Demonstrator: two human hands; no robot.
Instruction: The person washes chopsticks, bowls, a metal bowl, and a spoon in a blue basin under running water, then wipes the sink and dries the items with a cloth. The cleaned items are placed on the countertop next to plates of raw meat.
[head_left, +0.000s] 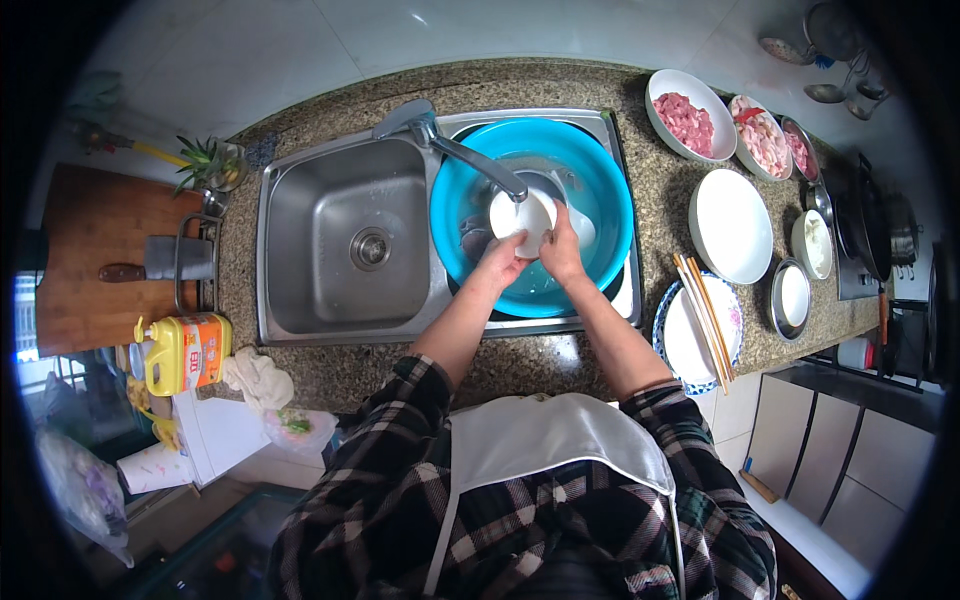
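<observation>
Both of my hands hold a small white bowl (504, 214) beneath the spout of a chrome faucet (480, 169). My left hand (504, 262) grips the lower left of its rim, and my right hand (562, 244) takes the right side. A thin stream seems to run from the spout into the bowl. Below them a blue plastic basin (600, 150) sits over the right sink bowl, holding water. In that water lie a metal bowl, partly hidden by the white one, and a white spoon-like piece (583, 226). A dark item at the basin's left is hard to make out.
The stainless steel left sink bowl (322, 255) adjoins the basin. On the right counter stand a bowl of cut raw meat (694, 86), a large white bowl (730, 225), and chopsticks (703, 322) across a patterned plate (686, 360). At left are a cleaver (176, 257) and a yellow detergent jug (166, 375).
</observation>
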